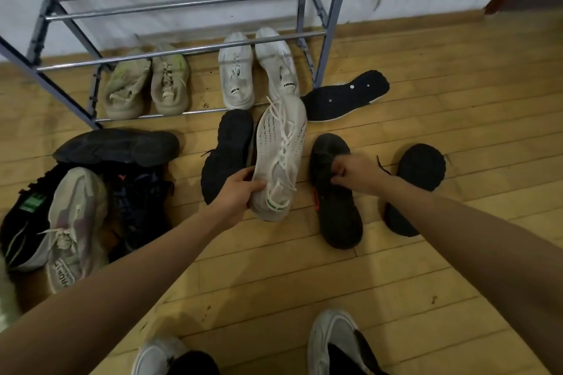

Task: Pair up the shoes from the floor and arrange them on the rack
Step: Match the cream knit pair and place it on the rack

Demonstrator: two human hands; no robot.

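My left hand (pixel 240 192) grips a white laced sneaker (pixel 280 155) near its heel, toe pointing toward the rack. My right hand (pixel 355 172) pinches the top of a dark knit shoe (pixel 335 201) with an orange tab, which lies on the floor. The metal shoe rack (pixel 182 52) stands against the wall. On its bottom bars sit a beige pair (pixel 146 85) and a white pair (pixel 256 70).
A black shoe (pixel 225 152) lies left of the held sneaker, another dark knit shoe (pixel 414 189) at the right, and a black shoe on its side (pixel 347 96) by the rack leg. A pile of mixed shoes (pixel 76 201) sits at the left. My own feet (pixel 332 344) are at the bottom.
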